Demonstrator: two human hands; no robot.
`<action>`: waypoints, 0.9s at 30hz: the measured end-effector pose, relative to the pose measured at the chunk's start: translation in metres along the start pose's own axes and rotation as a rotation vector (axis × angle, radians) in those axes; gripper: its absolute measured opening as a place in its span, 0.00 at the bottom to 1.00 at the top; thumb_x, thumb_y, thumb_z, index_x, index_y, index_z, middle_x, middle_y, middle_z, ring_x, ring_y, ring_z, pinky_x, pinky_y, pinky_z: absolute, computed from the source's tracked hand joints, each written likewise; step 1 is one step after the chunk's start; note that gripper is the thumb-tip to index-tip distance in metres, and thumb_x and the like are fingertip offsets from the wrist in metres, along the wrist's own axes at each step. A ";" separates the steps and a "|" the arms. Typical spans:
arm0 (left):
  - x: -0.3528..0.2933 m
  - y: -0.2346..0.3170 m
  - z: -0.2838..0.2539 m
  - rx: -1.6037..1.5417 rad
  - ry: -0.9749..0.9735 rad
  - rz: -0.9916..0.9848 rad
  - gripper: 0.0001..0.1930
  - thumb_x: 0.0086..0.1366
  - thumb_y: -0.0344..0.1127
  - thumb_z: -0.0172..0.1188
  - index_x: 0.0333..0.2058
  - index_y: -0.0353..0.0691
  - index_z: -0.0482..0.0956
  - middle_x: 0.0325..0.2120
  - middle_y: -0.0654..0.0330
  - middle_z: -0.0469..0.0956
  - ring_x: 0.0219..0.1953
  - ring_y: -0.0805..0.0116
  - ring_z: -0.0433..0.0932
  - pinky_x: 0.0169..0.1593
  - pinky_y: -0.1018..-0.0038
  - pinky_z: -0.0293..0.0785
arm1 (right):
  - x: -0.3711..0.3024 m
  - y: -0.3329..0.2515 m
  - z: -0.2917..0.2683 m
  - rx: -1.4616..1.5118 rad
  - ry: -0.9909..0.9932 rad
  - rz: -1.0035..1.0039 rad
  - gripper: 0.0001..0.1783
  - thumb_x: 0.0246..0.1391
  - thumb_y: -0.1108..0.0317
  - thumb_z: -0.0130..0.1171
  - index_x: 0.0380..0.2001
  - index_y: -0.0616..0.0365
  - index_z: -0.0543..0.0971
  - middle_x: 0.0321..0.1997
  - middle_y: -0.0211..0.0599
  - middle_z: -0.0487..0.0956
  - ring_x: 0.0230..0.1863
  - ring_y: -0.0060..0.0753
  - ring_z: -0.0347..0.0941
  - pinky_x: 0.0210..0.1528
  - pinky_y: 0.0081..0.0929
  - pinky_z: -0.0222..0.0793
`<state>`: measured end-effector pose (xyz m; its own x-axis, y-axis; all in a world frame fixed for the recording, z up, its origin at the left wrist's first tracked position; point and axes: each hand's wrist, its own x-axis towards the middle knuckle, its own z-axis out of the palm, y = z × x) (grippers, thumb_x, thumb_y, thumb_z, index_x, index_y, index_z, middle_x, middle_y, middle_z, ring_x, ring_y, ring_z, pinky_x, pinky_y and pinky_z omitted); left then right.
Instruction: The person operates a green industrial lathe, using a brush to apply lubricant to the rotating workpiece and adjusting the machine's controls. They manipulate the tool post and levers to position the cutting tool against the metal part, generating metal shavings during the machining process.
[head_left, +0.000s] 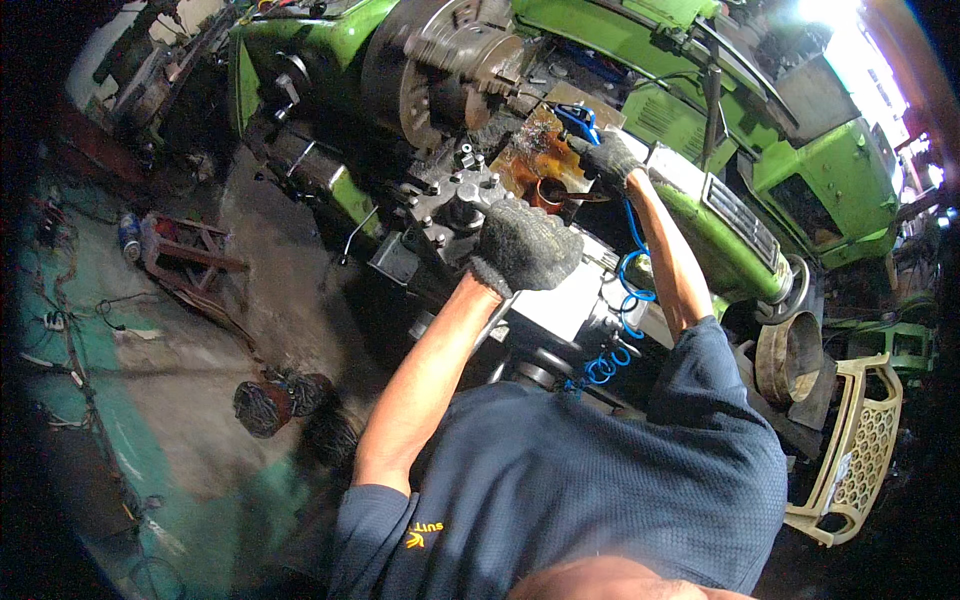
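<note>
My right hand [608, 158], in a dark grey knit glove, is closed around a blue air blow gun [577, 118]. Its thin nozzle points left toward the lathe chuck [415, 75], which has a round metal workpiece [490, 58] at its face. From the gun a blue coiled hose [637, 275] hangs down past my right forearm. My left hand [528, 246], gloved alike, is curled beside the metal tool post [462, 198] with its several bolts; the palm side is hidden. Between my hands sits a small copper-coloured cup [547, 194] near a brown, oily-looking plate [545, 150].
The green lathe's tailstock [715, 205] with its handwheel [788, 290] lies to the right. Beyond it stand a large metal ring [785, 358] and a beige plastic chair [850, 450]. At left are a reddish metal stand [195, 250] and containers of dark shavings [263, 408].
</note>
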<state>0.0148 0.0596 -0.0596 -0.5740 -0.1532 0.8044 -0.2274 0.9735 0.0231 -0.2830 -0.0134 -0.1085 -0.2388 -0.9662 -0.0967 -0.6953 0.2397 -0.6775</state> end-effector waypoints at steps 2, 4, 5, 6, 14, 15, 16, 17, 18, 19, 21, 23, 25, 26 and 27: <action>-0.007 -0.002 -0.005 0.056 -0.038 -0.033 0.13 0.55 0.42 0.58 0.14 0.50 0.73 0.12 0.59 0.71 0.16 0.57 0.73 0.22 0.56 0.65 | 0.009 -0.015 0.015 0.016 -0.032 -0.013 0.31 0.55 0.37 0.61 0.42 0.57 0.82 0.23 0.39 0.83 0.21 0.33 0.81 0.31 0.35 0.77; -0.004 -0.002 -0.004 0.082 -0.059 0.007 0.13 0.56 0.43 0.57 0.15 0.50 0.73 0.12 0.59 0.71 0.16 0.56 0.73 0.22 0.56 0.65 | -0.001 -0.018 0.010 0.039 -0.026 0.013 0.29 0.54 0.40 0.63 0.40 0.58 0.81 0.22 0.38 0.82 0.20 0.32 0.79 0.28 0.33 0.76; 0.001 0.001 0.001 0.077 -0.058 0.051 0.13 0.56 0.43 0.57 0.15 0.50 0.73 0.12 0.59 0.71 0.16 0.56 0.73 0.22 0.56 0.65 | -0.010 -0.015 -0.004 0.054 -0.006 0.042 0.28 0.54 0.42 0.64 0.37 0.60 0.80 0.21 0.38 0.81 0.19 0.31 0.78 0.25 0.31 0.74; -0.003 -0.003 0.000 0.093 -0.056 0.037 0.13 0.57 0.43 0.57 0.15 0.51 0.73 0.12 0.59 0.70 0.16 0.56 0.73 0.22 0.56 0.65 | -0.011 -0.025 0.002 0.089 -0.025 0.041 0.26 0.54 0.45 0.65 0.35 0.62 0.80 0.21 0.38 0.80 0.18 0.29 0.77 0.23 0.30 0.72; -0.004 -0.004 0.010 -0.081 -0.075 -0.029 0.14 0.55 0.43 0.62 0.15 0.45 0.79 0.14 0.56 0.76 0.17 0.56 0.75 0.24 0.60 0.69 | -0.134 -0.022 -0.043 -0.252 0.045 0.082 0.31 0.50 0.46 0.65 0.52 0.53 0.77 0.53 0.52 0.80 0.53 0.53 0.77 0.55 0.43 0.71; -0.004 -0.003 0.009 -0.084 -0.095 -0.032 0.13 0.55 0.43 0.62 0.15 0.44 0.79 0.14 0.56 0.76 0.17 0.56 0.75 0.24 0.60 0.69 | -0.158 -0.008 -0.044 -0.268 0.154 0.052 0.31 0.49 0.47 0.65 0.52 0.52 0.78 0.48 0.51 0.82 0.50 0.53 0.78 0.55 0.44 0.71; -0.003 -0.003 0.007 -0.086 -0.117 -0.039 0.13 0.55 0.42 0.62 0.15 0.44 0.80 0.14 0.56 0.76 0.17 0.55 0.75 0.25 0.60 0.69 | -0.183 0.011 -0.041 -0.268 0.259 0.103 0.32 0.49 0.46 0.65 0.54 0.52 0.77 0.42 0.51 0.83 0.45 0.51 0.80 0.51 0.44 0.73; -0.005 -0.005 0.006 -0.088 -0.139 -0.050 0.13 0.55 0.42 0.62 0.16 0.44 0.80 0.14 0.56 0.76 0.17 0.55 0.75 0.25 0.60 0.69 | -0.216 0.014 -0.045 -0.161 0.320 0.200 0.32 0.49 0.48 0.66 0.55 0.52 0.77 0.40 0.49 0.84 0.40 0.48 0.82 0.47 0.42 0.74; -0.006 -0.006 0.010 -0.106 -0.124 -0.047 0.11 0.53 0.41 0.63 0.16 0.45 0.80 0.14 0.55 0.76 0.16 0.55 0.74 0.25 0.60 0.70 | -0.247 0.027 -0.047 -0.134 0.475 0.183 0.30 0.50 0.51 0.67 0.55 0.51 0.77 0.39 0.50 0.84 0.38 0.41 0.82 0.45 0.39 0.75; -0.007 -0.006 0.009 -0.105 -0.133 -0.049 0.11 0.53 0.41 0.63 0.16 0.45 0.80 0.14 0.55 0.76 0.16 0.55 0.74 0.25 0.61 0.70 | -0.274 0.052 -0.044 -0.076 0.627 0.118 0.27 0.52 0.53 0.68 0.52 0.55 0.79 0.40 0.48 0.85 0.39 0.36 0.82 0.45 0.36 0.75; -0.007 -0.005 0.005 -0.093 -0.162 -0.062 0.10 0.52 0.42 0.64 0.17 0.45 0.80 0.14 0.56 0.76 0.17 0.55 0.74 0.26 0.61 0.71 | -0.327 0.083 -0.040 0.000 0.836 0.276 0.25 0.54 0.49 0.68 0.42 0.60 0.83 0.31 0.37 0.82 0.29 0.25 0.77 0.35 0.31 0.74; -0.007 -0.005 0.008 -0.147 -0.092 -0.035 0.09 0.50 0.41 0.64 0.18 0.44 0.80 0.15 0.57 0.75 0.18 0.55 0.75 0.26 0.60 0.71 | -0.377 0.118 -0.027 0.143 1.025 0.500 0.23 0.54 0.50 0.69 0.40 0.62 0.83 0.30 0.29 0.82 0.27 0.22 0.75 0.33 0.28 0.73; -0.009 -0.007 0.008 -0.166 -0.080 -0.025 0.09 0.52 0.42 0.64 0.19 0.46 0.79 0.16 0.58 0.76 0.19 0.55 0.75 0.26 0.58 0.70 | -0.415 0.169 -0.005 0.184 1.207 0.520 0.23 0.55 0.52 0.68 0.39 0.65 0.83 0.33 0.36 0.84 0.23 0.23 0.76 0.24 0.26 0.73; -0.015 -0.009 0.011 -0.188 -0.055 -0.030 0.08 0.50 0.41 0.65 0.20 0.46 0.80 0.18 0.57 0.76 0.21 0.55 0.76 0.27 0.58 0.71 | -0.428 0.177 0.001 0.448 1.255 0.641 0.22 0.54 0.53 0.69 0.37 0.65 0.82 0.31 0.34 0.82 0.26 0.24 0.75 0.24 0.26 0.74; -0.019 -0.010 0.012 -0.171 -0.022 -0.017 0.07 0.50 0.41 0.66 0.21 0.46 0.80 0.18 0.57 0.76 0.21 0.55 0.75 0.27 0.58 0.71 | -0.435 0.185 0.006 0.717 1.287 0.759 0.21 0.52 0.54 0.71 0.34 0.64 0.81 0.29 0.33 0.81 0.28 0.25 0.75 0.24 0.27 0.75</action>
<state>0.0181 0.0511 -0.0821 -0.5890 -0.1721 0.7896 -0.1015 0.9851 0.1390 -0.3036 0.4507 -0.1966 -0.9776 0.1365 -0.1602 0.1800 0.1474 -0.9726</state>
